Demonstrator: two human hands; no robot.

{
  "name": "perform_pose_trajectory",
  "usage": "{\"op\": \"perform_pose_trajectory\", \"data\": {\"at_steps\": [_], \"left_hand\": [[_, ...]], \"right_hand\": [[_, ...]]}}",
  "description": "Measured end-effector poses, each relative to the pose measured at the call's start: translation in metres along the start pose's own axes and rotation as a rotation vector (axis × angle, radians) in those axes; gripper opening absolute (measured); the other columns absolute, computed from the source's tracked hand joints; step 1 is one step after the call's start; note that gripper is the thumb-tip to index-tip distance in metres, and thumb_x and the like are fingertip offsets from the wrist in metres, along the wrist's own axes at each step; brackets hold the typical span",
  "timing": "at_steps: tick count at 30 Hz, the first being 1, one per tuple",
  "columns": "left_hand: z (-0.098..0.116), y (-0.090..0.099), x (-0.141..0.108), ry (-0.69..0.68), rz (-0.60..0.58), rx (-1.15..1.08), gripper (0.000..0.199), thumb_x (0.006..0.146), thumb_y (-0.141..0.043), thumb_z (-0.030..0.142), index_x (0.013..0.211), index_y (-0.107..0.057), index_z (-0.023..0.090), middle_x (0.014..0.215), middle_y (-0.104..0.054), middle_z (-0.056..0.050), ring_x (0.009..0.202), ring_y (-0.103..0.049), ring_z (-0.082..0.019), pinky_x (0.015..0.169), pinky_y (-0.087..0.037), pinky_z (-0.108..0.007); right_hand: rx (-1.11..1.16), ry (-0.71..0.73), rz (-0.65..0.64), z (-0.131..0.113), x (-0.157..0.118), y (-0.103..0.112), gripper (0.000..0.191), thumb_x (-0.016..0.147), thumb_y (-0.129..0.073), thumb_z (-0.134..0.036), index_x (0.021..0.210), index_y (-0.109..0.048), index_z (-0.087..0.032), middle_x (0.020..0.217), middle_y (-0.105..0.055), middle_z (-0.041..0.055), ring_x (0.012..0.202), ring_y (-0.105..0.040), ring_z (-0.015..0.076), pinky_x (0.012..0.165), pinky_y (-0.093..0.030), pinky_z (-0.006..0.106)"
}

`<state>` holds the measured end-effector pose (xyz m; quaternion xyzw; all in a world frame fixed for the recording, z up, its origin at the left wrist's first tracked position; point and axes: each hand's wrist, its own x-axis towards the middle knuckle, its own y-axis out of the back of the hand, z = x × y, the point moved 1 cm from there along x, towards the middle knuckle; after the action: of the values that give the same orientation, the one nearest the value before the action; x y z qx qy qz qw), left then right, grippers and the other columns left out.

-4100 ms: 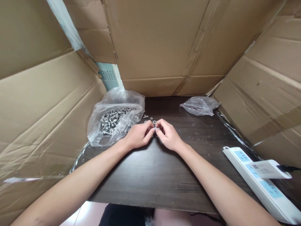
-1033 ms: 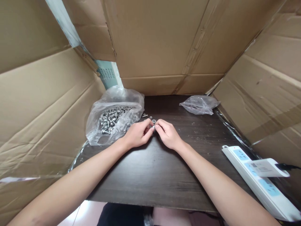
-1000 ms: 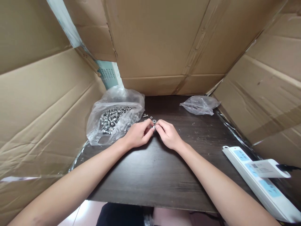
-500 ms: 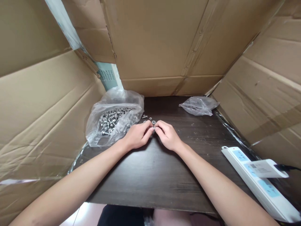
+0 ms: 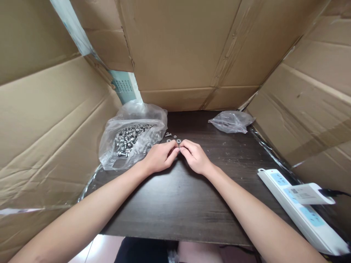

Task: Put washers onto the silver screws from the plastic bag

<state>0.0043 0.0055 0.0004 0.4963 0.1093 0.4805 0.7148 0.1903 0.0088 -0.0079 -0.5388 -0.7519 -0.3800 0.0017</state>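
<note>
My left hand (image 5: 161,157) and my right hand (image 5: 195,156) meet over the dark table, thumbs and forefingers pinched together. Between their fingertips a tiny shiny metal fastener (image 5: 179,148) shows; the fingers hide most of it, so its exact kind cannot be told. Just beyond the fingertips lie two flat washers, one washer (image 5: 178,141) by my right forefinger and another washer (image 5: 168,141) by my left. A little farther back are a small ring-shaped nut or washer (image 5: 174,136) and a small bolt (image 5: 168,134).
Left of my hands, an open clear plastic bag (image 5: 109,160) holds many metal bolts (image 5: 128,138). A crumpled clear bag (image 5: 231,122) lies at the back right. A white power strip (image 5: 296,208) with a plugged-in adapter runs along the right. Cardboard walls (image 5: 192,54) surround the table (image 5: 175,208).
My hands stay pinched together in nearly the same place. The small metal fastener between the fingertips is more covered now. The whole view has shifted slightly.
</note>
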Motion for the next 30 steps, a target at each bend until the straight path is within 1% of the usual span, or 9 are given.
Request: {"op": "perform_pose_trajectory", "data": {"at_steps": [6, 13, 20, 23, 25, 30], "left_hand": [[-0.0003, 0.0, 0.0, 0.002, 0.006, -0.014, 0.023, 0.104, -0.04, 0.036, 0.095, -0.056, 0.021, 0.085, -0.071, -0.004, 0.074, -0.067, -0.02, 0.069, -0.044, -0.03], [0.0006, 0.001, 0.0001, 0.01, -0.005, -0.001, 0.024, 0.104, -0.04, 0.035, 0.095, -0.056, 0.02, 0.087, -0.072, -0.005, 0.076, -0.068, -0.021, 0.069, -0.045, -0.031], [0.0001, 0.0009, -0.0005, -0.004, 0.007, -0.004, 0.024, 0.104, -0.04, 0.036, 0.095, -0.056, 0.02, 0.086, -0.071, -0.005, 0.075, -0.067, -0.02, 0.069, -0.045, -0.031], [-0.0003, 0.0006, -0.0005, -0.001, 0.009, -0.007, 0.025, 0.105, -0.04, 0.036, 0.095, -0.057, 0.02, 0.085, -0.071, -0.004, 0.075, -0.067, -0.02, 0.069, -0.045, -0.03], [-0.0008, 0.0003, -0.0005, 0.003, 0.013, -0.02, 0.026, 0.105, -0.04, 0.037, 0.095, -0.056, 0.02, 0.084, -0.07, -0.004, 0.075, -0.067, -0.02, 0.069, -0.045, -0.03], [-0.0013, -0.0005, -0.0004, 0.004, 0.017, -0.034, 0.025, 0.105, -0.04, 0.037, 0.096, -0.057, 0.021, 0.086, -0.07, -0.004, 0.075, -0.066, -0.02, 0.07, -0.045, -0.03]], "right_hand": [[0.031, -0.016, -0.008, 0.0002, 0.0, 0.0, 0.025, 0.101, -0.043, -0.027, 0.077, -0.047, -0.022, 0.078, -0.055, 0.0019, 0.073, -0.051, 0.0176, 0.071, -0.038, 0.032], [0.034, -0.027, -0.014, 0.0022, -0.0009, 0.0, 0.018, 0.096, -0.047, -0.024, 0.078, -0.047, -0.022, 0.078, -0.054, 0.0016, 0.073, -0.05, 0.0177, 0.071, -0.038, 0.032], [-0.005, -0.017, -0.031, 0.0025, -0.0005, -0.0009, 0.026, 0.101, -0.042, -0.028, 0.075, -0.045, -0.022, 0.077, -0.055, 0.0027, 0.073, -0.051, 0.0185, 0.071, -0.038, 0.033], [-0.001, -0.015, -0.029, 0.0016, -0.0008, -0.0006, 0.027, 0.101, -0.041, -0.028, 0.075, -0.045, -0.022, 0.077, -0.054, 0.0025, 0.073, -0.051, 0.0184, 0.071, -0.038, 0.033], [0.013, -0.02, -0.021, 0.0013, -0.001, -0.0004, 0.025, 0.101, -0.042, -0.028, 0.078, -0.047, -0.022, 0.079, -0.055, 0.0025, 0.074, -0.051, 0.0185, 0.072, -0.038, 0.033], [0.029, -0.024, -0.001, 0.0016, -0.0013, -0.0002, 0.012, 0.097, -0.047, -0.026, 0.086, -0.049, -0.022, 0.085, -0.055, 0.0022, 0.078, -0.052, 0.0187, 0.074, -0.039, 0.033]]}}
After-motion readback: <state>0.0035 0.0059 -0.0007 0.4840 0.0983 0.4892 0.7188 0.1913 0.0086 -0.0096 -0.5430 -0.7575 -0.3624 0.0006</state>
